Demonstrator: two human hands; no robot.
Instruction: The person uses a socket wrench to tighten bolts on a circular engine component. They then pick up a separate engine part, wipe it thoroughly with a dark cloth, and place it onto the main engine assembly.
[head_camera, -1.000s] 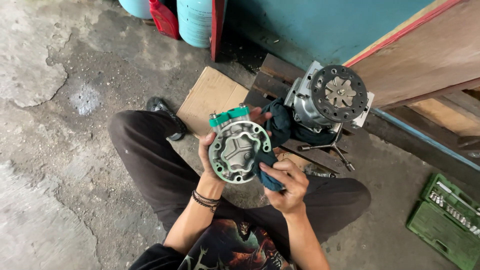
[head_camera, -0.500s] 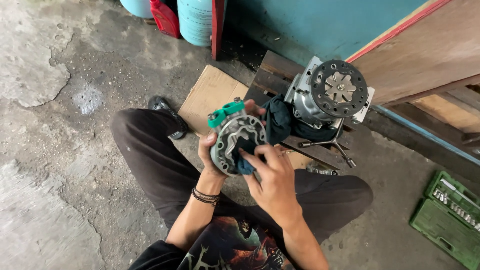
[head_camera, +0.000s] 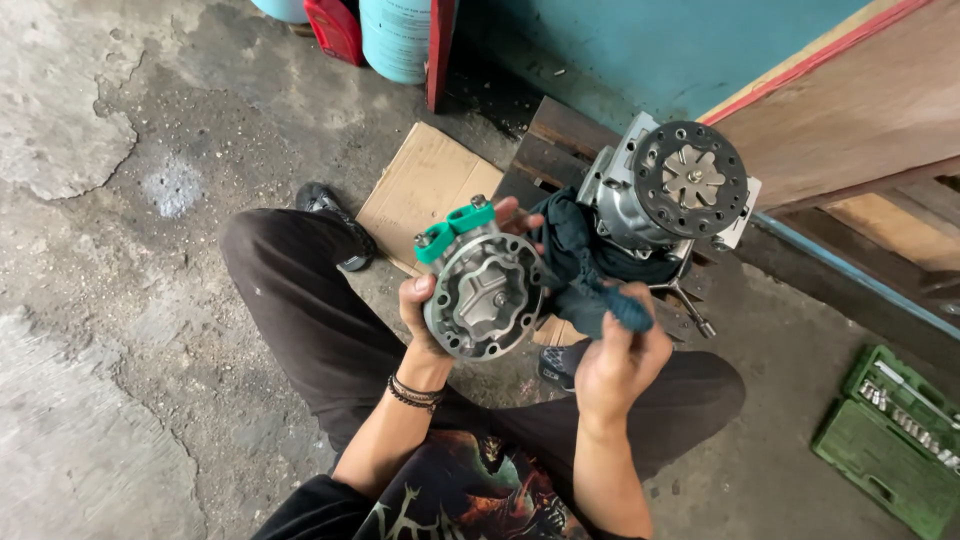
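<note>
From the head camera, the person is sitting cross-legged on the concrete floor (head_camera: 120, 330), and the left hand (head_camera: 425, 315) is gripping a round metal housing (head_camera: 485, 295) from its left and underside, tilting its open face up toward the camera; two green caps (head_camera: 455, 230) are sticking out at its top edge, just above the thumb. The right hand (head_camera: 615, 360) is closed around a bunched dark blue rag (head_camera: 590, 300), pinching it between fingers and thumb just to the right of the housing, close to its rim but not clearly touching it. The rag is trailing upward from that hand onto a second unit (head_camera: 660, 195) with a perforated disc face, which is resting beyond both hands on a wooden pallet (head_camera: 555, 145). The face of the housing is looking fairly clean and bright already, so I'd judge the wiping is well along, though the recesses around its hub are hard to read. A green socket set (head_camera: 890, 440) is lying open well to the right of the right hand, and cardboard (head_camera: 425, 190) is lying above the left one.
</note>
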